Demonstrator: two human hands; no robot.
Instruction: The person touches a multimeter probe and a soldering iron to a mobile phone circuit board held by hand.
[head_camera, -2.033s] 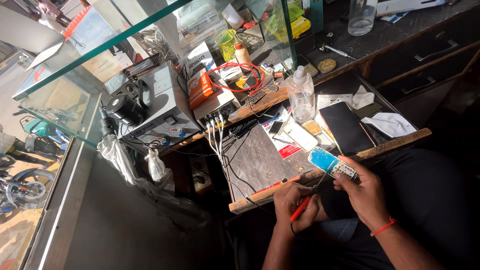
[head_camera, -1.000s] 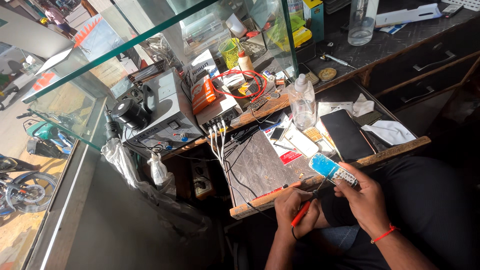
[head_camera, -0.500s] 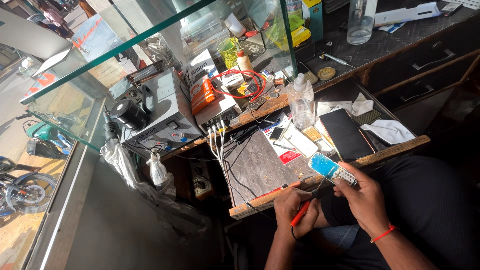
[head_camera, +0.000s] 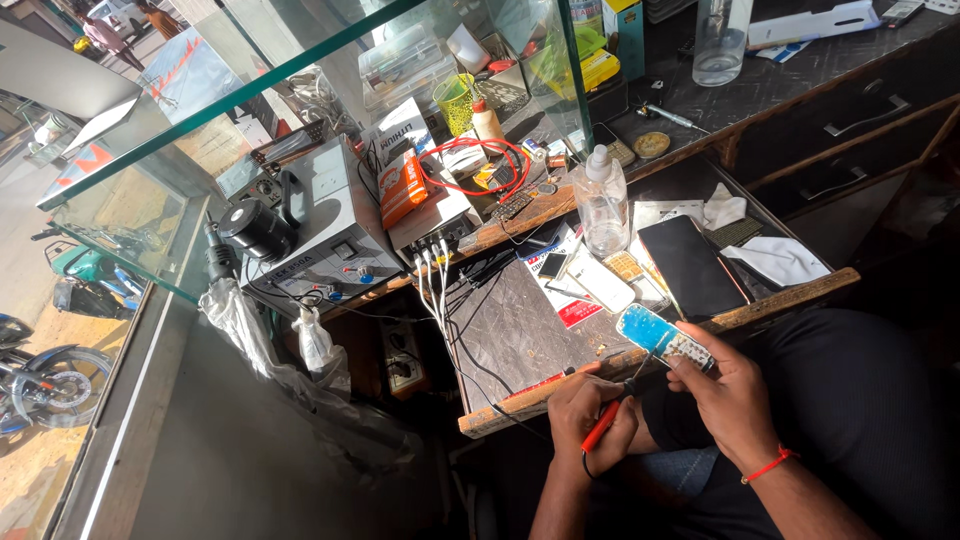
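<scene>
Right now the left hand (head_camera: 592, 412) has its grip clenched on a red-handled tool (head_camera: 603, 424), its tip toward the small blue keypad phone (head_camera: 662, 340), which the right hand (head_camera: 728, 398) is grasping at its lower end, just over the near wooden edge of the tabletop (head_camera: 510, 340). Near them on the tabletop lie a dark smartphone (head_camera: 690, 266) and a clear squeeze bottle (head_camera: 603, 208)
</scene>
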